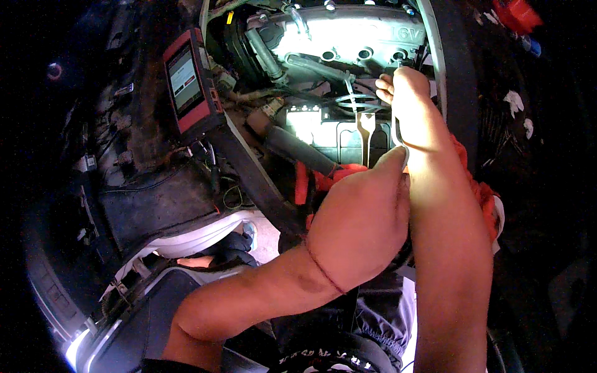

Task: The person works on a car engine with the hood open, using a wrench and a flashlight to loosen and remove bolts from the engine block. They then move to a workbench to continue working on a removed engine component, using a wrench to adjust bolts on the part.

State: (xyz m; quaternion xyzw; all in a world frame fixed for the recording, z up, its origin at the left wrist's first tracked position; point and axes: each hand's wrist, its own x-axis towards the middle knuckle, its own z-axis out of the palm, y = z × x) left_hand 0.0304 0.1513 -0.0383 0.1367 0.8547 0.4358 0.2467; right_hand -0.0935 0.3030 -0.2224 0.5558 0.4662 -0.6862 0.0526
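My right hand point(403, 87) reaches far into an engine bay, fingers curled at the rightmost round hole of the brightly lit metal valve cover point(348, 34). What its fingertips pinch is too small to make out. Nearer to me, my left hand point(364, 208) is closed beside my right forearm, thumb toward the top. A slim metal edge point(397, 127) shows between the two hands; I cannot tell which hand it belongs to. The left fingers and whatever they grip are hidden behind the hand. Beyond the left hand, a flat forked metal piece point(366, 132) stands in front of a battery.
A red-framed diagnostic tablet point(186, 84) with a lit screen leans at the left on the bay's edge. A thick black hose point(301, 149) crosses toward red cloth point(469, 171) around my arms. Part of another person's arm point(196, 262) shows at the lower left.
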